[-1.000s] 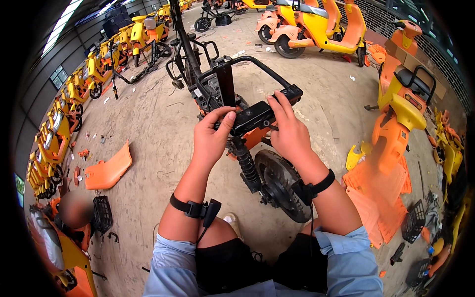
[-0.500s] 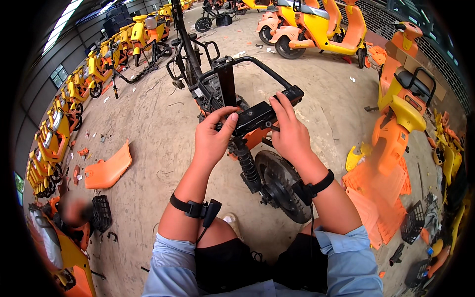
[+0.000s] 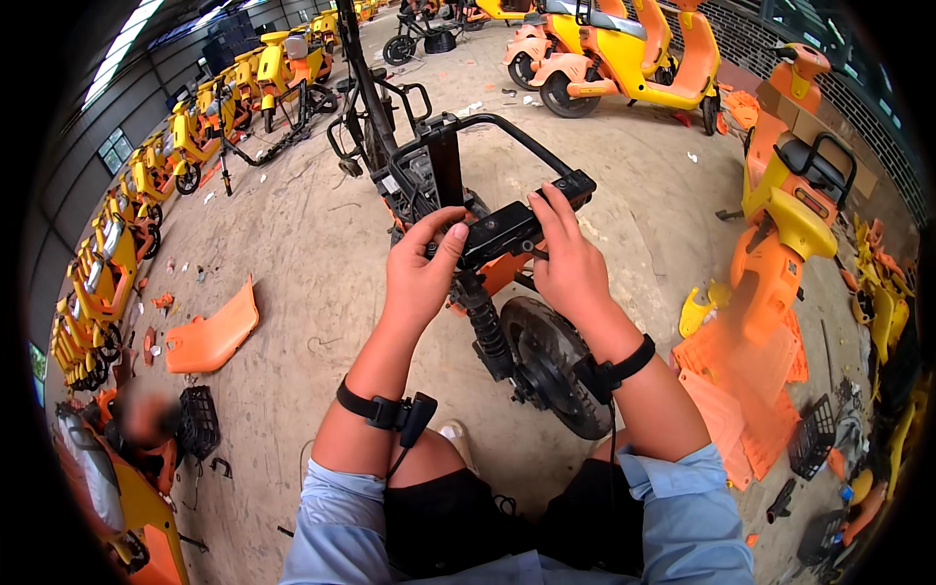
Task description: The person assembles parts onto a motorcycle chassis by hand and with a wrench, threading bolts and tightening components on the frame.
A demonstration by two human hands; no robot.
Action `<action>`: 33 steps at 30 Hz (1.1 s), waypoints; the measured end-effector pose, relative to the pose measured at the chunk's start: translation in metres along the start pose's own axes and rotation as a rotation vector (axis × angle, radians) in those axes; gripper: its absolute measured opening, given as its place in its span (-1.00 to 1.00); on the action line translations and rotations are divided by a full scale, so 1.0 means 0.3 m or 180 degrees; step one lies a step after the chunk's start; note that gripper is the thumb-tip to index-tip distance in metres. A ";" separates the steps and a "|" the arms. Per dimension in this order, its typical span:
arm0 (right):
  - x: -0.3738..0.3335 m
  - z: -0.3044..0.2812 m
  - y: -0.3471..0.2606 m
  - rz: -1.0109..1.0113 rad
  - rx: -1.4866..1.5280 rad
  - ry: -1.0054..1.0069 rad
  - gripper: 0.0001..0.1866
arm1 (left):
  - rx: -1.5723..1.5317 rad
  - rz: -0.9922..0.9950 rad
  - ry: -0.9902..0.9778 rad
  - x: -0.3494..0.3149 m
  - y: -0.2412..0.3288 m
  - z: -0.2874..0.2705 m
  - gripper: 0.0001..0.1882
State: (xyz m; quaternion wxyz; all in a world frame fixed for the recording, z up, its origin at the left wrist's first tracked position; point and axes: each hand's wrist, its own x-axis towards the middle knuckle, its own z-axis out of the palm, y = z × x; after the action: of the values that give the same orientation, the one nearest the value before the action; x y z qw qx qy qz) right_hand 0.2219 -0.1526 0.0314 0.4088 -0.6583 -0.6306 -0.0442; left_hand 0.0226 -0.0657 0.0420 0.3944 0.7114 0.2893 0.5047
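In front of me stands a stripped scooter frame (image 3: 444,175), its rear wheel (image 3: 551,370) and a coil shock absorber (image 3: 490,336) toward me. A black, box-shaped crosspiece (image 3: 504,232) lies across its rear end, below a bent tube rail (image 3: 517,125). My left hand (image 3: 421,268) grips the left end of the crosspiece, thumb and forefinger bent around it. My right hand (image 3: 565,255) holds it right of the middle, fingers over the top and the thumb side lower down. The undersides of both grips are hidden.
Rows of yellow and orange scooters line the left side (image 3: 127,249) and the far right (image 3: 624,58). An orange body panel (image 3: 213,331) lies on the floor at left. More orange panels (image 3: 746,390), a partly stripped scooter (image 3: 795,214) and a black basket (image 3: 811,437) are at right.
Both hands keep their places on the black crosspiece. The view has shifted very slightly; nothing else visibly differs.
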 end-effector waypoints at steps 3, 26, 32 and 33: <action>0.003 -0.006 -0.008 0.0029 0.0008 -0.0019 -0.15 | 0.0029 -0.0066 -0.0005 0.001 0.004 -0.002 -0.72; 0.000 -0.003 0.013 -0.0022 -0.0057 -0.0043 -0.13 | -0.1665 -0.1203 0.0285 0.014 0.010 -0.075 -0.76; 0.001 -0.002 0.004 -0.0009 -0.0022 -0.0033 -0.13 | -0.0045 -0.0298 0.0162 0.003 0.018 0.016 -0.74; 0.001 -0.001 0.001 -0.0019 -0.0034 -0.0023 -0.14 | -0.0160 -0.0313 0.0182 0.005 0.012 0.018 -0.74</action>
State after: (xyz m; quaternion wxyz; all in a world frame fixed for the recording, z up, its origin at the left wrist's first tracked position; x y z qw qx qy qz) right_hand 0.2223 -0.1526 0.0316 0.4029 -0.6587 -0.6338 -0.0464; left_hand 0.0283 -0.0677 0.0448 0.4280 0.6714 0.3223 0.5120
